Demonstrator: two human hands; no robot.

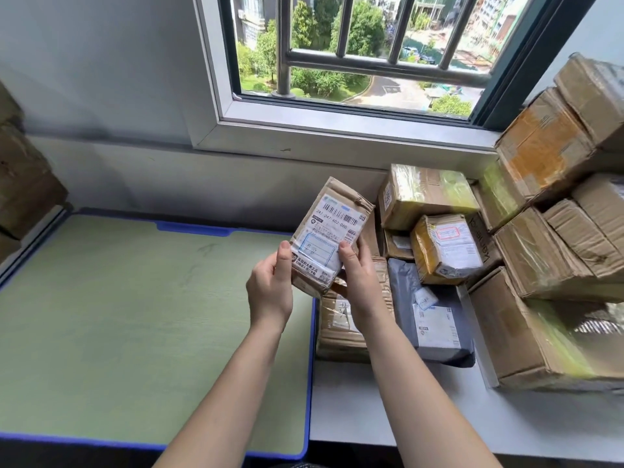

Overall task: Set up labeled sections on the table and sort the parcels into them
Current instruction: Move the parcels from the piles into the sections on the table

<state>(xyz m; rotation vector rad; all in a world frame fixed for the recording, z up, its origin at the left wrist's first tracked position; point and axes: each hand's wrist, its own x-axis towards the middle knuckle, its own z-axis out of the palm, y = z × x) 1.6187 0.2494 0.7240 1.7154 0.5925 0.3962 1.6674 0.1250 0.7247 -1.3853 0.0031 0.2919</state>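
Both left hand (270,288) and right hand (358,282) grip parcel (332,231) over mat (135,332) corner

At the far side we see a grey aluminium window frame (337,126) set in a pale grey painted wall (101,62). Outside it stand grey metal security bars (388,65), upright rods crossed by one horizontal rail. Beyond them we look down on green leafy trees (364,25), a curving paved road (388,92) and a grey apartment building (251,15) at the left.

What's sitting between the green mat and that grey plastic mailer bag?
In the head view, a taped brown parcel lies between the green mat and the grey mailer, partly hidden behind the right forearm.
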